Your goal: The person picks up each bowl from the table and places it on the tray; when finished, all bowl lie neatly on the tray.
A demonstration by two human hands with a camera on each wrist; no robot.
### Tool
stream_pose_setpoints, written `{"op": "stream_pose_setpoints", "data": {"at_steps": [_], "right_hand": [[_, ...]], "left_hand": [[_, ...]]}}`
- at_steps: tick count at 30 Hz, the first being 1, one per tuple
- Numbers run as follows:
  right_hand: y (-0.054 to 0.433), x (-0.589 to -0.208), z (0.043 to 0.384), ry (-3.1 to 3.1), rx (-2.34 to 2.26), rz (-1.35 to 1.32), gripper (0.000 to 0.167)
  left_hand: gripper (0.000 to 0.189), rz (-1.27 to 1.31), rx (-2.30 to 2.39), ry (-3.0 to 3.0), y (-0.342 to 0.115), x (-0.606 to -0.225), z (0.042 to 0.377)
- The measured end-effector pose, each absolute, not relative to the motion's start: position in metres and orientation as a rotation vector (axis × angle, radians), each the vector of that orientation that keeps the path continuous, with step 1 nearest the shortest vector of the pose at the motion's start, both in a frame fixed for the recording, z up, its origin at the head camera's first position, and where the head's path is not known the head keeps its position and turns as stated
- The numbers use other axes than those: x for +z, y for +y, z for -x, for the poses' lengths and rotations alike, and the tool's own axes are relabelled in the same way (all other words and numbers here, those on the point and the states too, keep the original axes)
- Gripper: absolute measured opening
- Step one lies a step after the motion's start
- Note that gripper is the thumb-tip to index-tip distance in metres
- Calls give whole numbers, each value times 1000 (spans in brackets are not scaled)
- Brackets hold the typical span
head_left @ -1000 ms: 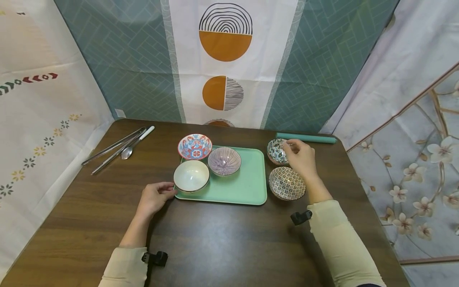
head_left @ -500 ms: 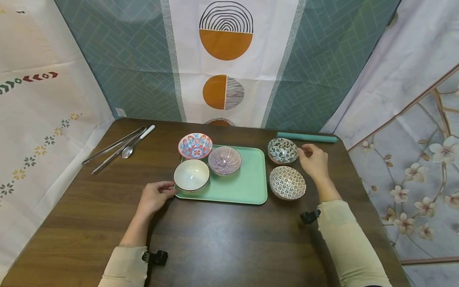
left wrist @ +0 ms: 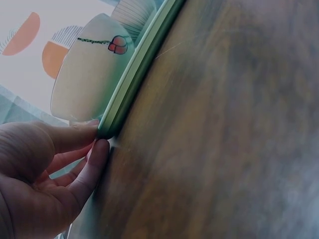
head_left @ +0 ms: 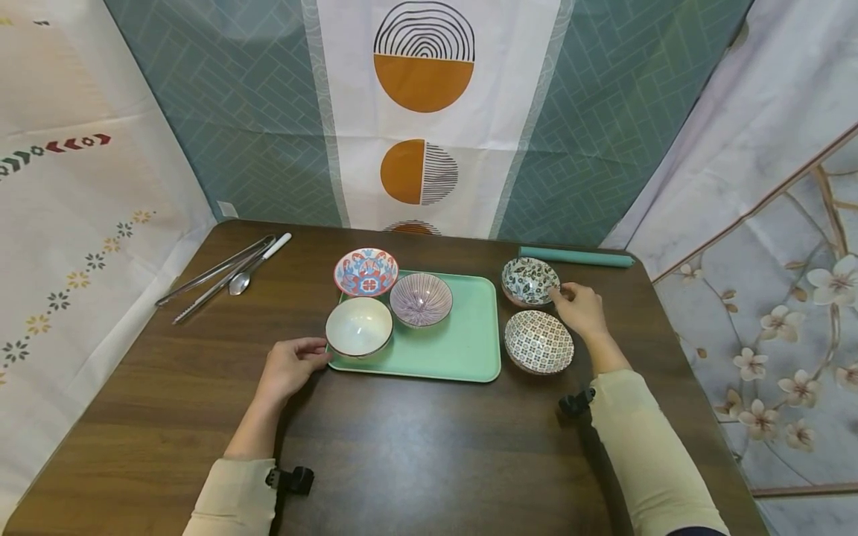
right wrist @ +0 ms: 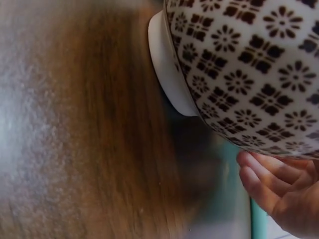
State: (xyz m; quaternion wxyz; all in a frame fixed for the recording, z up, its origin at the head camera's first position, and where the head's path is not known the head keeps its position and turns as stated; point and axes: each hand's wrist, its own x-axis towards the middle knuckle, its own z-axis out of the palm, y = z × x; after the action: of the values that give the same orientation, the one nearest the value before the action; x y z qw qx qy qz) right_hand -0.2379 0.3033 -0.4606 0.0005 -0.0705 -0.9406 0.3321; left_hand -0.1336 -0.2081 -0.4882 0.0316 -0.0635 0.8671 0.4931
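My left hand [head_left: 290,366] pinches the near left corner of a light green tray [head_left: 462,350]; in the left wrist view, thumb and fingertips meet at the tray's edge [left wrist: 132,79]. A cream bowl [head_left: 358,327] stands on the tray right beside those fingers. Also on it are a purple-striped bowl [head_left: 421,300] and, at the far left corner, a red-and-blue patterned bowl [head_left: 366,272]. My right hand [head_left: 582,311] is at the right rim of a small floral bowl [head_left: 529,280], fingers loosely bent. Nearer than that bowl stands a brown-and-white patterned bowl [head_left: 539,342], which hides part of this hand in the right wrist view.
Metal tongs [head_left: 217,269] and a white-handled spoon [head_left: 258,264] lie at the left on the brown wooden table [head_left: 402,461]. A teal roll [head_left: 576,257] lies along the back right edge. Cloth hangings [head_left: 570,89] enclose the table behind and at the sides.
My right hand has gone from over the floral bowl's inside to its right side, then slightly nearer along the rim. The left hand has kept its place at the tray corner.
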Motion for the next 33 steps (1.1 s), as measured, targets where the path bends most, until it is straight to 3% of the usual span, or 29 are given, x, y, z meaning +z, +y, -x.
{"op": "stream_pose_setpoints", "data": {"at_steps": [19,33], "right_hand": [[302,-456,244,-2884,1166,311,51],[283,-423,244,-2717,1522,137,37]], "left_hand": [[31,160,1538,2671,-208,-490,139],[33,187,1551,2658,-207,-485,133]]}}
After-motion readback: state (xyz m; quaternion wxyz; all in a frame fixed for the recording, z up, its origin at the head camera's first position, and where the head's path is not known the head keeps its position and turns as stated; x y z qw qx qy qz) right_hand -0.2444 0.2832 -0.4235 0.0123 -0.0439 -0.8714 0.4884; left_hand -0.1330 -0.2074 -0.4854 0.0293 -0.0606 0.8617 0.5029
